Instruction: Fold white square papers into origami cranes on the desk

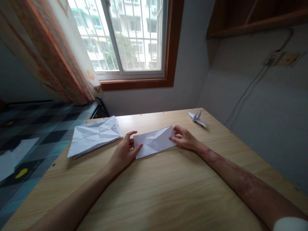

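Observation:
A white sheet of paper (pixel 154 142), folded into a long rectangle and marked with creases, is held just over the wooden table between both hands. My left hand (pixel 125 148) grips its left end, thumb on the near face and index finger stretched out above. At the other end my right hand (pixel 184 137) pinches the paper's edge between thumb and curled fingers. To the left of my left hand lies a stack of creased white paper (pixel 96 133). Beyond my right hand a folded paper crane (pixel 197 118) rests near the table's far right corner.
The light wooden table (pixel 154 195) meets the wall at its far side. A bed with a checked cover (pixel 31 122) stands on the left, with loose white paper (pixel 16 155) on it. A cable (pixel 245 93) hangs from the socket on the right wall.

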Demonstrator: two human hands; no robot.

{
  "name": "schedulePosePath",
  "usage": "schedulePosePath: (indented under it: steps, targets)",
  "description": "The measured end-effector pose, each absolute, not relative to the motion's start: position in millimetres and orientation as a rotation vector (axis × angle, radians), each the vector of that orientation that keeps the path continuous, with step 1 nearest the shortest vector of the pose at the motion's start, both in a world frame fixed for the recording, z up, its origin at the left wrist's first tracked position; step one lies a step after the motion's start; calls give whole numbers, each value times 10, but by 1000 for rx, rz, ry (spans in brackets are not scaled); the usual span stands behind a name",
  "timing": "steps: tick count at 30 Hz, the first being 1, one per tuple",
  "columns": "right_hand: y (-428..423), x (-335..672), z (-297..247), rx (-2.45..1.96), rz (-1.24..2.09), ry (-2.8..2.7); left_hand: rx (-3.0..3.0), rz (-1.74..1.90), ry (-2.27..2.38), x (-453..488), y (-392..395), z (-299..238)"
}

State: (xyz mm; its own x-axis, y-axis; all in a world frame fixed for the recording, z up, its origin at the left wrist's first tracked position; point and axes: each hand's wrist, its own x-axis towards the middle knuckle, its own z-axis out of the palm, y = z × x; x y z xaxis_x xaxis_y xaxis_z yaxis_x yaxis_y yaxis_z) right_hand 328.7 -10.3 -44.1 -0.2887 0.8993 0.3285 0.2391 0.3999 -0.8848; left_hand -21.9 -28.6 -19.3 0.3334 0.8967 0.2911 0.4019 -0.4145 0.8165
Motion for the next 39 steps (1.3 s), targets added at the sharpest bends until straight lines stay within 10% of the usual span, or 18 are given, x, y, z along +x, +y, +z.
schedulePosePath:
  steps: [11, 18, 39]
  targets:
    - [-100, 3283, -371, -871, 242, -2272, 2775, 821, 1005, -192, -328, -119]
    - [-146, 3280, -314, -861, 279, -2490, 2809, 507, 992, -181, -372, -144]
    - [-210, 3205, -329, -946, 466, -2092, 2281, 1056, 1189, -232, -397, -129]
